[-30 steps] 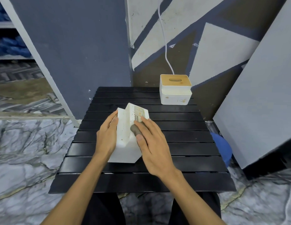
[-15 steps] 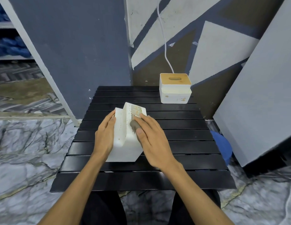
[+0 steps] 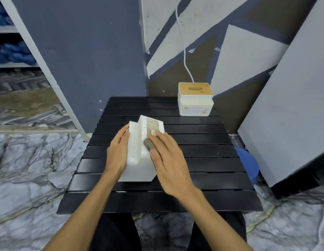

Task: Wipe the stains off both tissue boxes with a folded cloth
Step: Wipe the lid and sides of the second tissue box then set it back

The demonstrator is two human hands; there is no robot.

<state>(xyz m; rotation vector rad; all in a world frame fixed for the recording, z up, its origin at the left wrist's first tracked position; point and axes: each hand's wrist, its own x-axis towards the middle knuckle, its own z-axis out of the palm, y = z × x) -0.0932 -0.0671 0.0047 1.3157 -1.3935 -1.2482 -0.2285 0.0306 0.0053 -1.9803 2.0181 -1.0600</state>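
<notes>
A white tissue box (image 3: 139,165) lies tipped on the black slatted table (image 3: 202,154), speckled with brown stains and showing a label on its upper face. My left hand (image 3: 117,151) rests flat against the box's left side, fingers reaching its far edge. My right hand (image 3: 168,160) pinches a small grey-brown folded cloth (image 3: 148,143) between thumb and fingers and presses it on the box near the label. A second white tissue box (image 3: 194,105) with a wooden lid stands upright at the table's back right, with a faint mark on its front.
A white cable (image 3: 183,51) hangs down the painted wall behind the second box. A large grey panel (image 3: 288,124) leans at the right, with a blue object (image 3: 248,163) beside the table edge. A dark blue panel (image 3: 85,60) stands at the back left. The floor is marble.
My right hand has rubbed the cloth a short way over the box face near the label. The tipped box and my left hand have shifted only slightly left.
</notes>
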